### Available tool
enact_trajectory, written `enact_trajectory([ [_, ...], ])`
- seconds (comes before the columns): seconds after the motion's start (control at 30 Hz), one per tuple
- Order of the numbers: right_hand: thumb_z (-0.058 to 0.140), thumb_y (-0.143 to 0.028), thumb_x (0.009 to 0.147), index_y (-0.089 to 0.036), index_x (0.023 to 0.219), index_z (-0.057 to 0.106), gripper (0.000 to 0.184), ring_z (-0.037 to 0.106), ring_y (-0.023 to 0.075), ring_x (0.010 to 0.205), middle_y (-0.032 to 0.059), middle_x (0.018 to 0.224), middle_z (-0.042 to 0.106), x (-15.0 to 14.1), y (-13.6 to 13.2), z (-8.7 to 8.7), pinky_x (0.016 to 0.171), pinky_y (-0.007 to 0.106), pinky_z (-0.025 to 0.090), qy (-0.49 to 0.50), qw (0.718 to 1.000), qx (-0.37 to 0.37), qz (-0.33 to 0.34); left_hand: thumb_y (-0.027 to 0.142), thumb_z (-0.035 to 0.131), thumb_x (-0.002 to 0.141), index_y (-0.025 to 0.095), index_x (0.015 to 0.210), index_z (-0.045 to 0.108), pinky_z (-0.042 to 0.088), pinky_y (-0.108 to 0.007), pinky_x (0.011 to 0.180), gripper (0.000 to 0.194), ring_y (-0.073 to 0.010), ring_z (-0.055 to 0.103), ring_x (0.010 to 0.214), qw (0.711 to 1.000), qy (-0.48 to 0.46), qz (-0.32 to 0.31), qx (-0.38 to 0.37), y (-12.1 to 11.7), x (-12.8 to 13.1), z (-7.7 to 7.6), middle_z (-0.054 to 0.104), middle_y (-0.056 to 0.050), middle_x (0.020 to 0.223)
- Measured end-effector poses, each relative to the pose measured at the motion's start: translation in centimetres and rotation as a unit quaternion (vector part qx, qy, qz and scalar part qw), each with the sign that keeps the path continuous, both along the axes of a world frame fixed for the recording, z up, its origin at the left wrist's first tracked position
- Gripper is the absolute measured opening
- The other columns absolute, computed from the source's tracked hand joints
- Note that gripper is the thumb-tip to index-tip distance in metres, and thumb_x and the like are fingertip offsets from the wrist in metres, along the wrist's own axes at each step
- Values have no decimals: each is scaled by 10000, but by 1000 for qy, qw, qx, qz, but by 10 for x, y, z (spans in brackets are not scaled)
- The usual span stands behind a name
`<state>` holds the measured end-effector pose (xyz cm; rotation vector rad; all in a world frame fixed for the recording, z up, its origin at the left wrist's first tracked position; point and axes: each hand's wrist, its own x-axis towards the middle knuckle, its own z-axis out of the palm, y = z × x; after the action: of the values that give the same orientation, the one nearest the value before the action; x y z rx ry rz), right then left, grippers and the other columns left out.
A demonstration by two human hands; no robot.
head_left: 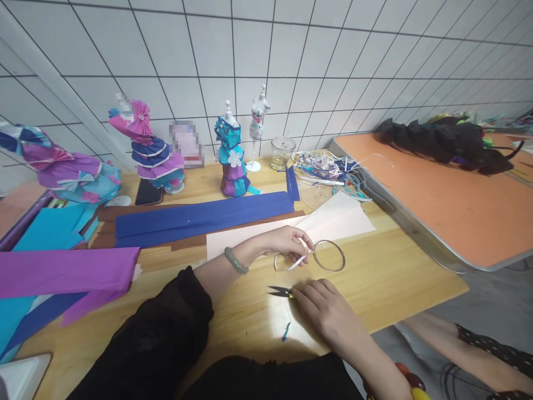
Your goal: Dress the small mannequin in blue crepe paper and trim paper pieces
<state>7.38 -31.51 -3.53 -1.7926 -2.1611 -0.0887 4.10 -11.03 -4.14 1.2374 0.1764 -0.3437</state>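
My left hand (287,241), with a bangle on its wrist, pinches a narrow white strip (295,263) whose free end curls to the left. Just right of its fingertips is a thin brownish ring (328,270), which looks like a nearly used-up roll of tape; whether the fingers touch it is hard to tell. My right hand (318,303) is closed around a small pair of scissors (280,291), the dark blades pointing left over the table. A pale pink sheet (337,218) lies beyond my left hand. A blue scrap (285,331) lies nearer my body.
Blue fabric (200,215) and purple fabric (66,271) cover the table's left side. Small dressed mannequins (233,158), a bare mannequin (258,119), a glass cup (283,153) and tangled scraps (322,166) stand along the wall. An orange table (449,205) adjoins; another person's arm (449,344) shows.
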Motion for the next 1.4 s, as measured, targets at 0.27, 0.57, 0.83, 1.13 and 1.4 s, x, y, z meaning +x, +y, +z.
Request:
enact_trajectory([
  [0.27,379,-277,937,-223,1116,598,287,645,208,900,96,1030,678,27,-21,19,737,293,532,318,930,-95,-156,200,701,655,131,888,610,435,-205,530,260,-104,608,551,1000,1,12,-4,1,1,-2,647,-21,612],
  [0.57,474,-447,878,-180,979,668,345,651,264,884,88,947,713,54,-19,4,679,296,532,401,859,-118,-297,204,692,666,135,892,609,441,-209,543,250,-92,593,546,1000,-13,8,4,2,1,-5,640,-7,623],
  [0.83,453,-459,881,-189,972,687,368,652,265,892,68,984,715,60,-8,2,635,281,516,360,875,-136,-293,191,661,690,142,925,608,454,-208,561,246,-93,599,566,998,-55,-19,14,2,0,-5,643,-2,627],
  [1.13,406,-484,898,-177,1050,667,430,635,277,937,81,987,713,59,-3,5,715,313,498,345,877,-152,-297,191,669,691,132,936,607,485,-238,598,259,-99,607,566,999,-39,-25,22,1,-1,0,639,7,612],
  [1.4,390,-479,904,-200,1009,683,419,643,272,924,69,933,721,54,4,11,729,316,492,328,887,-147,-291,222,683,690,143,954,620,480,-236,604,283,-109,617,598,997,-56,-37,30,0,0,-2,636,7,610],
])
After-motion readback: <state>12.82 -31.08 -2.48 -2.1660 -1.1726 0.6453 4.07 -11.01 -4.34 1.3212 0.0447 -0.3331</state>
